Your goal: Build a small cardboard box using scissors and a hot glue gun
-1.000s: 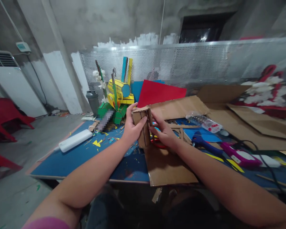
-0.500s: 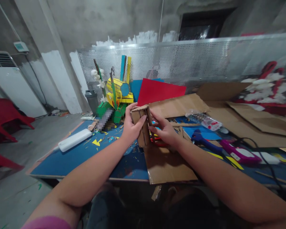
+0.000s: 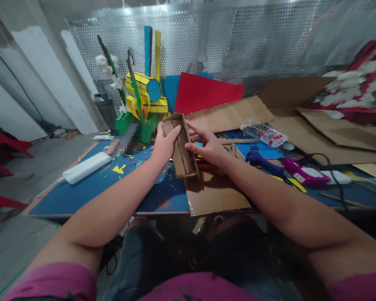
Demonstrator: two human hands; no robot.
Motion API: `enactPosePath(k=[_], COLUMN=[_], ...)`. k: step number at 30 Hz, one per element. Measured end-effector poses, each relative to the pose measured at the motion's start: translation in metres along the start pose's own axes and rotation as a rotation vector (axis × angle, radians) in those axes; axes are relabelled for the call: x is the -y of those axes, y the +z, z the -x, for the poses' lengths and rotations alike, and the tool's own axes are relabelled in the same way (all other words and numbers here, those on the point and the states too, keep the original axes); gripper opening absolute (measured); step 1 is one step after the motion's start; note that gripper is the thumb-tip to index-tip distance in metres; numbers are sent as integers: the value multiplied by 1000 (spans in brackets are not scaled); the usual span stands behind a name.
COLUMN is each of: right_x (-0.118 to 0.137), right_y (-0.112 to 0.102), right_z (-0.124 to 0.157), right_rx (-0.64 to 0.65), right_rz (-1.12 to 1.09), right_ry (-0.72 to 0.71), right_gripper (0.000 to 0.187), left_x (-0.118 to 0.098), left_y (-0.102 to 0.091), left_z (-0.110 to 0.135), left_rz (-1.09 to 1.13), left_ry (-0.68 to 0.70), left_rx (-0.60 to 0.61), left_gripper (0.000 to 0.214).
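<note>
A small narrow cardboard box [image 3: 182, 156], open on the side facing me, is held tilted above the blue table. Dark seams run along its inside. My left hand [image 3: 166, 142] is closed around its left wall, with the thumb over the edge into the box. My right hand [image 3: 208, 146] grips its right wall, with bent fingers and thumb against the outer face; part of that contact is hidden. Below the box lies a flat cardboard sheet [image 3: 217, 194], reaching the table's front edge. Red-handled objects behind the box are mostly covered.
A blue glue gun [image 3: 263, 163], a purple device [image 3: 303, 171] with a black cord and a plastic bottle [image 3: 266, 133] lie to the right. A white power strip [image 3: 87, 167] is on the left. Paper models [image 3: 147, 90], a red sheet [image 3: 209, 94] and cardboard pieces [image 3: 341, 138] stand behind.
My view has tipped downward. The box has turned and tilted, so more of its hollow inside shows. Both hands stay on it.
</note>
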State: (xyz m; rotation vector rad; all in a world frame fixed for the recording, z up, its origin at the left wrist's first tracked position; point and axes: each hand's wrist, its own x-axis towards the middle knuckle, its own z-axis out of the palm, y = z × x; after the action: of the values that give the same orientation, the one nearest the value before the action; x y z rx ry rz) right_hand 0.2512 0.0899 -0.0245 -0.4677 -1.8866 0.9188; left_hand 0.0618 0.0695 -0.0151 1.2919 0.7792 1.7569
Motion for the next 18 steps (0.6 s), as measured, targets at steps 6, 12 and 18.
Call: enactPosePath(k=[6, 12, 18], right_x=[5, 6, 2], right_y=[3, 3, 4], right_z=[0, 1, 0], right_rx=[7, -10, -56], right_rz=[-106, -101, -81], right_ry=[77, 41, 50], right_gripper=[94, 89, 85], left_x=[2, 5, -1], left_y=[0, -3, -1], left_z=[-1, -3, 0], left_rz=[-2, -62, -46], left_ry=[-42, 1, -16], left_rx=[-15, 10, -16], left_gripper=[48, 50, 52])
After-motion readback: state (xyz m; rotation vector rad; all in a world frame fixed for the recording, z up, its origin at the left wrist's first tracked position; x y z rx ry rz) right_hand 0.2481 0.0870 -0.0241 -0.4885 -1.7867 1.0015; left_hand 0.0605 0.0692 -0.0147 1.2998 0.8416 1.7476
